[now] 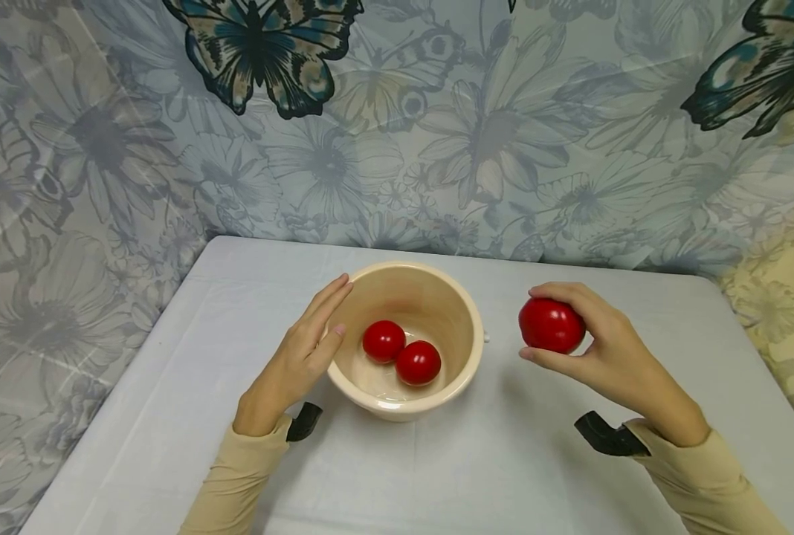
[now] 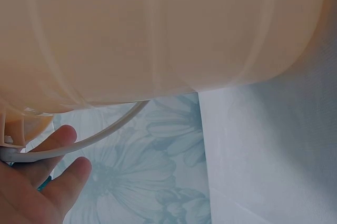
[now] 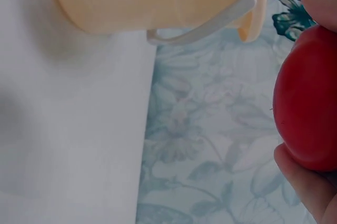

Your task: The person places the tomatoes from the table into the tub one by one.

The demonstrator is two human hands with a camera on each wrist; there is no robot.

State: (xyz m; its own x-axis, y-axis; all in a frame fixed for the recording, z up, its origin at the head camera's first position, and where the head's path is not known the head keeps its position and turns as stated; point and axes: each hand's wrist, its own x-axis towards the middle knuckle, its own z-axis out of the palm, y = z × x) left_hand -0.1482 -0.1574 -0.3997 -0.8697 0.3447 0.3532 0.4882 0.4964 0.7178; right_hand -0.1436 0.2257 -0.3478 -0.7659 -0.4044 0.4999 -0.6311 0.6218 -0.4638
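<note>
A cream plastic bucket with a white handle stands on the table. Two round, glossy red fruit-like things lie at its bottom, side by side. My left hand is at the bucket's left rim, its fingers extended; whether they touch the rim I cannot tell. To the right of the bucket, my right hand holds a third round red fruit-like thing above the table, between thumb and fingers. The right wrist view shows this red thing close up, smooth and slightly flattened; its far side is hidden.
The table wears a white cloth. Behind it and at its sides hangs fabric printed with flowers and butterflies. Black straps are at both wrists.
</note>
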